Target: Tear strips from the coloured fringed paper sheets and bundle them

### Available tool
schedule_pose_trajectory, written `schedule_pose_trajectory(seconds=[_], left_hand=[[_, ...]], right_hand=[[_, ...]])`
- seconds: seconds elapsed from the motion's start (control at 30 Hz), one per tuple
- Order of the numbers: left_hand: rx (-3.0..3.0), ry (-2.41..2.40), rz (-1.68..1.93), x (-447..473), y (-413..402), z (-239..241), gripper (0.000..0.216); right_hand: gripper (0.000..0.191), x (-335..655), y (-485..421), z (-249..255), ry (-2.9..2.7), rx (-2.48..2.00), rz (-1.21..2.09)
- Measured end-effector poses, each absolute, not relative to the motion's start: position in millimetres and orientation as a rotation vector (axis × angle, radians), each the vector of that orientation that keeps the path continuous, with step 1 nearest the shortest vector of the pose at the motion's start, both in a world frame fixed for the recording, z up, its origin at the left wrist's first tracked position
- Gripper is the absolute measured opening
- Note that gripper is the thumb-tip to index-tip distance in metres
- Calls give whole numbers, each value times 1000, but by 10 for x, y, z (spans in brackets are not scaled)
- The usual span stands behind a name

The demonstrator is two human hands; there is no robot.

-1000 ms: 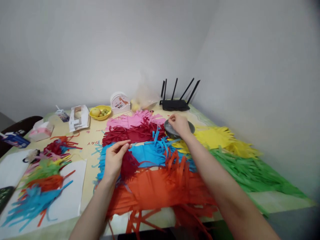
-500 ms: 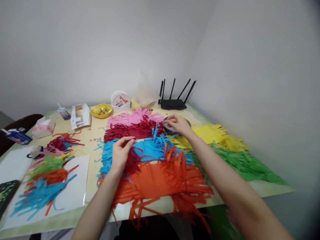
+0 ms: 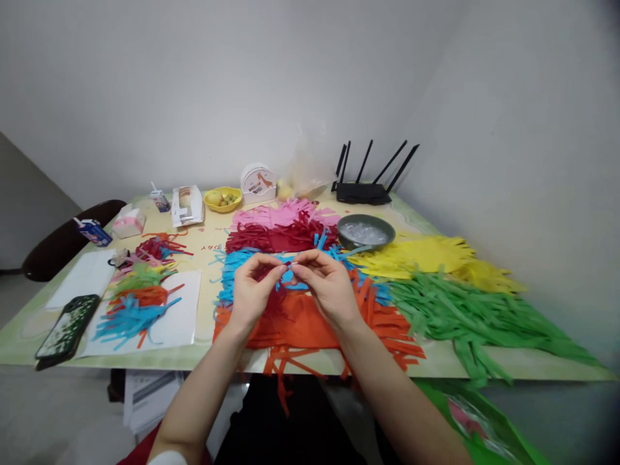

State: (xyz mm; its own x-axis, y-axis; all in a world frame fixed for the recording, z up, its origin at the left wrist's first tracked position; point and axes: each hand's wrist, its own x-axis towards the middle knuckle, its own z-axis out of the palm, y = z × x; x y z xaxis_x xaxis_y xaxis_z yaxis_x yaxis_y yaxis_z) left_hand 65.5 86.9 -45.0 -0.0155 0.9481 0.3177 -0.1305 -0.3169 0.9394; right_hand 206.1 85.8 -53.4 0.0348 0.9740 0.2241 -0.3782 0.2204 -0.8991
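One dark red fringed bundle (image 3: 278, 299) hangs from the left hand's (image 3: 252, 290) pinched fingertips – right hand (image 3: 332, 287) also pinched narrow, tips all but meeting the left's; anything it holds is too small to tell. Grey bowl (image 3: 367, 218) on worktop (image 3: 208, 234), 2 o'clock from both – orange fringed sheet (image 3: 294, 325) at 6.

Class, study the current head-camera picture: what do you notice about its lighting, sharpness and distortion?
Head view: soft, even light on the wall, no hard-edged shadows there; head view: dark upper right corner; head view: green fringed strips look stretched toward the right edge; head view: detail where the left hand and right hand meet is too small and soft to make out.
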Motion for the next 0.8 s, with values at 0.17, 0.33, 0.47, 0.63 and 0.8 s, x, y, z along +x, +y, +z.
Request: schedule_pose_trajectory(seconds=[0.17,0.33,0.47,0.63,0.8], left_hand=[[1338,909,1547,626,649,-407,9],[1488,914,1554,604,481,-379,8],[1805,1018,1646,579,357,-395,7],[1909,1026,1616,601,209,-402,8],[1519,1022,1486,643,152,-389,10]], right_hand=[[21,1980,650,-513,-967,-714,1217],[23,1982,497,-450,-1000,-697,1239],[26,1998,417,-452,-1038,-693,1317],[27,1956,295,-515,-965,-690,1252],[20,1954,197,-567,-1025,-695,1174]])
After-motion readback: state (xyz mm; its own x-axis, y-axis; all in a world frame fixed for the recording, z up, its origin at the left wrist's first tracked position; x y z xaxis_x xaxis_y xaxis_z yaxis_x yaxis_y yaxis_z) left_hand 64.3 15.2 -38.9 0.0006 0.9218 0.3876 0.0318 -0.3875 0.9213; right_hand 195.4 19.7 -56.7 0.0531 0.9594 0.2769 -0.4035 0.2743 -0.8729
